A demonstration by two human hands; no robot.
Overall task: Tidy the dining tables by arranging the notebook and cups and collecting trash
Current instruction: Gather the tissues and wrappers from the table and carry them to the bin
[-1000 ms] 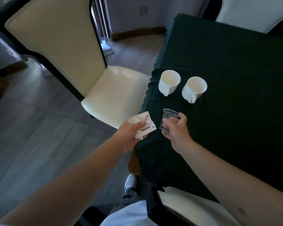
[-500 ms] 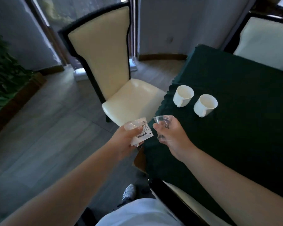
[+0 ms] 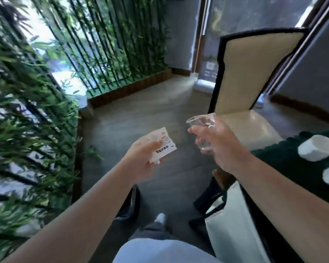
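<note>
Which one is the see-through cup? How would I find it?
Find the cream chair on the right, then look just in front of its seat, where the right hand is held over the floor. It grips the clear plastic cup, see-through, unlike the solid white mugs on the green tablecloth.

Both forearms are bare, no sleeves, watch or jewellery visible. Left hand (image 3: 143,158) and right hand (image 3: 217,145) ungloved. Pale light-blue garment (image 3: 160,251) at lower frame edge. Grey trouser leg (image 3: 150,229); white-toed shoe (image 3: 160,218).
</note>
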